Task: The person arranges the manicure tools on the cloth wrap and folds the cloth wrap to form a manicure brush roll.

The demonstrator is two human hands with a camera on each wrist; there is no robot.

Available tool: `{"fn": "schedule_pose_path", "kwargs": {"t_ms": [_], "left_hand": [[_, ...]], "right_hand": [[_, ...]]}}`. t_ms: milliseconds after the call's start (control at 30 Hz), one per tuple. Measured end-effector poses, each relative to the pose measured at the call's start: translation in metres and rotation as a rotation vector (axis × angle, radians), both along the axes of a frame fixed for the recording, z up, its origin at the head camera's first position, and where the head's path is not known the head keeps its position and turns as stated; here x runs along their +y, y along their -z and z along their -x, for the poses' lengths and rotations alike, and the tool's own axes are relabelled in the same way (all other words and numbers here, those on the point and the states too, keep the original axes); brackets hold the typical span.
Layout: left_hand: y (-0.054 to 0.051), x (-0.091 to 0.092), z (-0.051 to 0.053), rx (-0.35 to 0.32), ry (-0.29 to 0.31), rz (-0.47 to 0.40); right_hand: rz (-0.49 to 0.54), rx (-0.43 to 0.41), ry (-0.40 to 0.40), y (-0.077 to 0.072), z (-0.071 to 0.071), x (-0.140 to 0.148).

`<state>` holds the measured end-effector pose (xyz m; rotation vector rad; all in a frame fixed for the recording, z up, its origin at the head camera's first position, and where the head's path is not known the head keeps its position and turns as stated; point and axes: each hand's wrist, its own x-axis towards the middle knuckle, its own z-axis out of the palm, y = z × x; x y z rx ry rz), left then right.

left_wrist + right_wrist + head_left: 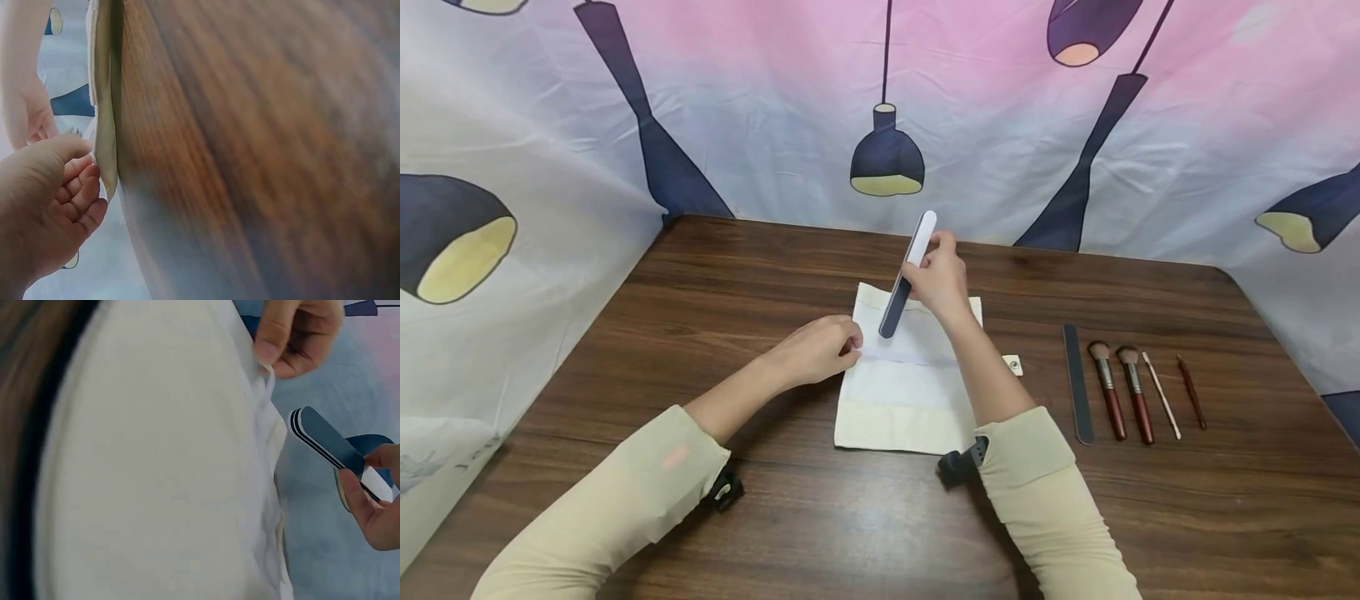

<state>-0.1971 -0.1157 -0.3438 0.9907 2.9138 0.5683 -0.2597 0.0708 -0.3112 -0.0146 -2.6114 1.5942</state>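
My right hand [943,282] pinches a nail buffer block [895,307], a thick round-ended bar with one white and one dark grey part, and holds it tilted above a cream and white cloth pouch [898,425]. Dark and white layers show along the edge of the buffer [330,440] in the right wrist view. At the pouch's left edge, my left hand [820,350] pinches the thin white fabric between thumb and fingers. In the left wrist view, the pouch [105,131] appears edge-on beside the fingertips. Part of the pouch is hidden behind the right forearm.
Right of the pouch lie a long dark nail file [1078,387], two makeup brushes [1111,396] with red handles, a thin pale stick [1162,396] and a thin dark red stick [1192,393]. A snap tab [1013,364] sticks out from the pouch. A printed curtain [790,125] hangs behind the table.
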Motion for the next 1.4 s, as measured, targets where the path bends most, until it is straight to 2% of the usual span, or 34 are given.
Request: {"fn": "schedule_pose_path", "kwargs": {"t_ms": [133,233,433,567,700,933,1267,1400], "left_hand": [[-0.001,0.0,0.0,-0.004,0.001,-0.013],[-0.001,0.0,0.0,-0.002,0.004,-0.02],[0.0,0.0,0.001,0.019,0.024,-0.019],[0.0,0.001,0.002,0.01,0.029,-0.015],[0.001,0.0,0.001,0.006,0.022,-0.016],[0.0,0.0,0.0,0.013,0.023,-0.012],[0.001,0.001,0.001,0.02,0.019,-0.019],[0.002,0.001,0.001,0.015,0.02,-0.023]], "right_hand": [[-0.011,-0.018,0.015,0.008,0.004,-0.011],[-0.059,-0.054,0.015,0.013,0.006,-0.017],[-0.097,-0.17,-0.001,0.02,0.009,-0.022],[-0.071,-0.228,-0.028,0.022,0.006,-0.023],[-0.049,-0.232,-0.072,0.023,0.002,-0.026],[-0.101,-0.292,-0.155,0.024,-0.005,-0.029],[-0.096,-0.431,-0.187,0.023,-0.018,-0.031],[-0.133,-0.433,-0.188,0.022,-0.019,-0.03]]}}
